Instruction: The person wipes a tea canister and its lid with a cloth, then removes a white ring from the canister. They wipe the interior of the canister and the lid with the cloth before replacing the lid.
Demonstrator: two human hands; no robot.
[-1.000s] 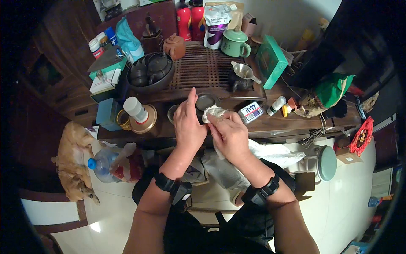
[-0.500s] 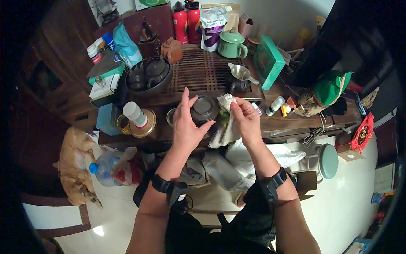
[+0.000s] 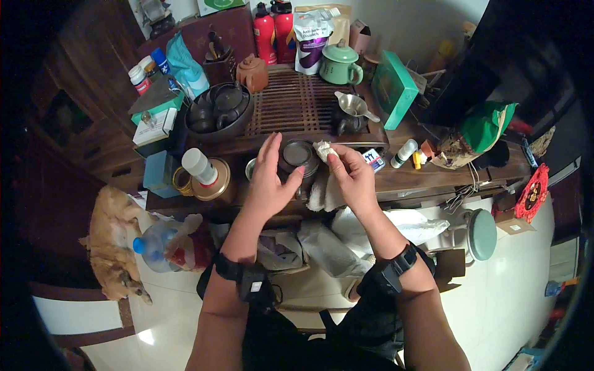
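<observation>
A dark round lidded pot [image 3: 297, 153] sits at the front edge of the wooden table, between my hands. Along its left side is my left hand [image 3: 272, 185], fingers stretched upward and thumb apart, the thumb tip overlapping the pot's near rim. My right hand [image 3: 354, 179] pinches a whitish cloth [image 3: 323, 196] between thumb and fingers; its bunched top end comes up to the pot's right side, and the rest hangs below. Partly hidden behind my left fingers is a small pale-rimmed cup [image 3: 250, 169].
Behind lies a slatted tea tray [image 3: 288, 102] with a clay teapot [image 3: 252, 73], a green lidded mug [image 3: 340, 63] and a metal strainer [image 3: 354, 105]. Left stand a bowl of dark teaware [image 3: 192, 133] and a white-capped bottle [image 3: 199, 167]. A dog [image 3: 114, 247] lies on the floor.
My left fingers have straightened and drawn together, with the thumb moved up over the pot's rim. The right hand has shifted slightly left, gathering the cloth's top, and a small box beside it shows more.
</observation>
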